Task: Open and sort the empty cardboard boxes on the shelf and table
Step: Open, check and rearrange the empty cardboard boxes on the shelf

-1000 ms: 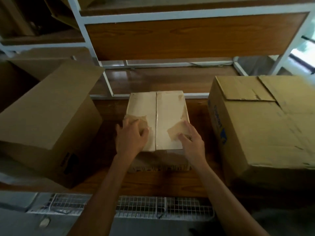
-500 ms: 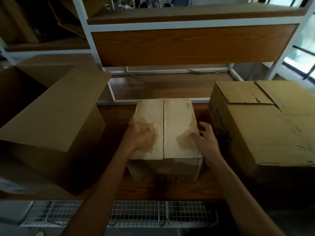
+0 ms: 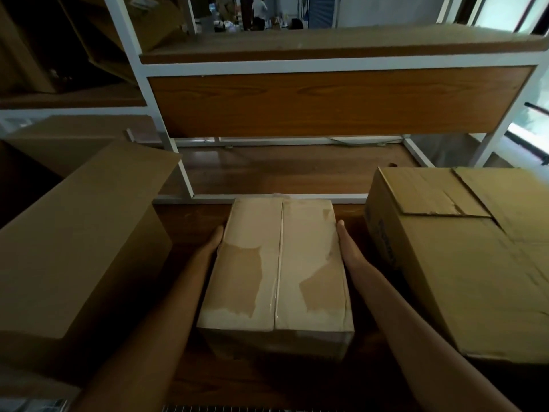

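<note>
Dim storeroom, wooden table set against a white-framed shelf. Small pale box sat mid-table, taped seam running away from me along its top, torn brown patches on either side of the seam.

Left hand lay flat on the pale box's left wall and right hand flat on its right wall. Fingers were straight, palms squeezed inward, nothing hooked underneath that I could see. Couldn't tell whether the base was off the table.

Risks, my read:
- grip was friction only, so the box could slide down between my palms
- if it was empty, squeezing harder would bow the walls in
- seam looked sealed, so the flaps wouldn't open until the tape was broken
- torn facing suggested the top layer peels easily, so pulling tape could strip more of it

Room:
- large brown box near the pale box's left, and my left forearm filled that gap
- big flapped box just right of it, gap equally tight at my right wrist
- sideways travel basically nil
- frame rail sat right behind the pale box, lower shelf board beyond it
- usable paths: straight up, or towards me over the table's front edge
- upper shelf panel stood above and behind, so lifting up and back risked a knock
</note>
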